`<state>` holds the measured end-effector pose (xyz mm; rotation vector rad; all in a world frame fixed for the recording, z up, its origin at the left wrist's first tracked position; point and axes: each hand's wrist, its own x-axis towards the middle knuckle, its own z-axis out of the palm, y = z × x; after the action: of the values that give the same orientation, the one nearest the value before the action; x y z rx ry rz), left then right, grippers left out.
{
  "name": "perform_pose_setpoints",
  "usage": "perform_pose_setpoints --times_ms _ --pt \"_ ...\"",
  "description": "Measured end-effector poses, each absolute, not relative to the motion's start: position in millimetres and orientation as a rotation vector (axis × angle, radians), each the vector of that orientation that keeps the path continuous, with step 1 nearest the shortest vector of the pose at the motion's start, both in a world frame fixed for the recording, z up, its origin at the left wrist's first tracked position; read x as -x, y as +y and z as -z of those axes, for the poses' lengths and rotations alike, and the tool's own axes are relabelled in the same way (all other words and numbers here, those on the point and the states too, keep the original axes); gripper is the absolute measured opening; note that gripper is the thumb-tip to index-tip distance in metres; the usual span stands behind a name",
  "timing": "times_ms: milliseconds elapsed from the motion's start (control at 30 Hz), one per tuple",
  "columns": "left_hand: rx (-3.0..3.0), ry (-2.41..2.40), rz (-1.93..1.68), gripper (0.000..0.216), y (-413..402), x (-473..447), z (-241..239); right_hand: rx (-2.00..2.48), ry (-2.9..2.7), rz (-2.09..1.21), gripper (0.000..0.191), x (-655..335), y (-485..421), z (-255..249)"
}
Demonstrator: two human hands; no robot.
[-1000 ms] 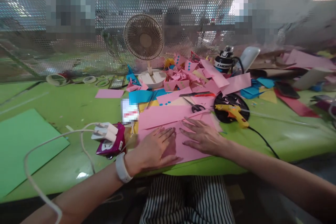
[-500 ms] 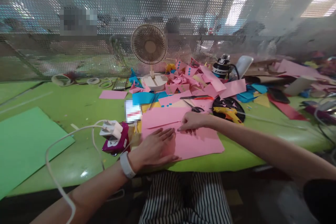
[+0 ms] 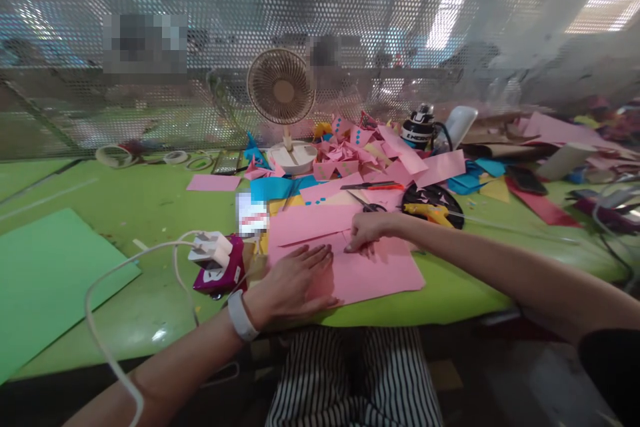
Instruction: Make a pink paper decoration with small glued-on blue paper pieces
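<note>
Pink paper sheets lie on the table in front of me, with a long pink flap or strip across their upper part. My left hand rests flat on the pink paper, fingers stretched out. Just right of its fingertips, my right hand is closed, its curled fingers touching the paper near the flap's end. Whether anything is pinched in it cannot be made out. Behind the right hand are black-handled scissors and a red-and-black cutter. A yellow glue gun lies on a round black tray.
A purple power strip with white plugs and cables stands left of the paper. Green card lies farther left. At the back are a fan, pink paper scraps, a black bottle and tape rolls.
My right hand has slid slightly to the right and down along the pink paper. My left hand stays flat in the same place. The view has shifted a little.
</note>
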<state>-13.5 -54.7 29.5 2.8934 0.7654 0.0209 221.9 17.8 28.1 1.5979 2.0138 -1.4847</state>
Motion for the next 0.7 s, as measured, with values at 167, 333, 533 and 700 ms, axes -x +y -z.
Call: perform_pose_setpoints --times_ms 167,333,533,700 --pt "-2.896 0.764 -0.009 0.076 -54.5 13.7 -31.0 -1.646 1.990 1.501 0.033 -236.2 14.1 -32.1" --pt "-2.892 0.784 -0.007 0.078 -54.2 13.6 -31.1 -1.683 2.049 1.507 0.037 -243.7 12.6 -37.0" --pt "-2.850 0.784 -0.074 0.072 -52.2 11.2 -43.6 -1.672 2.088 1.405 0.042 -233.3 12.7 -30.8" --pt "-2.591 1.163 -0.268 0.052 -29.9 -2.4 -53.3 -1.665 2.093 1.401 0.041 -233.2 12.5 -27.3"
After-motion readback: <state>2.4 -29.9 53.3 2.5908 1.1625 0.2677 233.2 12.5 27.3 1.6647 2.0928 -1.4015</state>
